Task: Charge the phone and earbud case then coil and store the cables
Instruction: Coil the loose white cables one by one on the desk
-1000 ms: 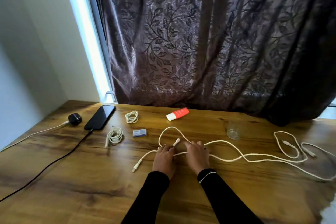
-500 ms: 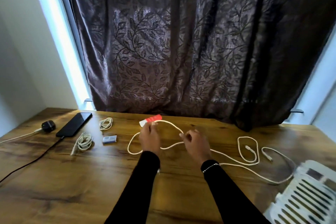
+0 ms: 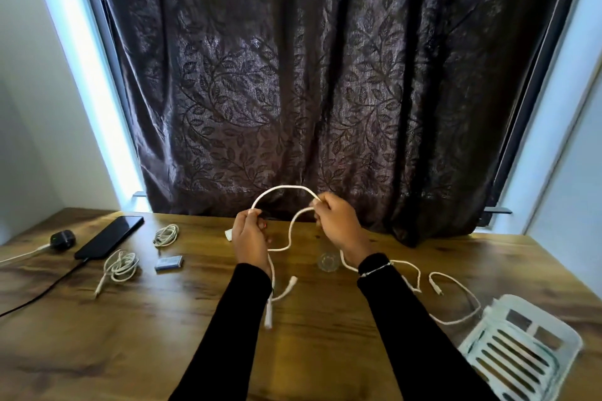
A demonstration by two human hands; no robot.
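Coiling is under way, judging by the layout: the left hand point(image 3: 250, 238) and right hand point(image 3: 338, 225) each pinch the long white cable point(image 3: 283, 189), raised in an arch above the tabletop point(image 3: 195, 352), both grips closed on it, with its loose plug ends dangling near the left sleeve. At 4 o'clock a white slatted basket point(image 3: 521, 352) sits, likely the store. Its tail trails toward 3 o'clock past a small clear glass point(image 3: 328, 261), which could snag it. Toward 9 and 10 o'clock, two coiled cables point(image 3: 120, 265) lie beside a small box point(image 3: 168, 263); farther out, the phone point(image 3: 109, 237) and earbud case point(image 3: 62, 239) appear plugged in.
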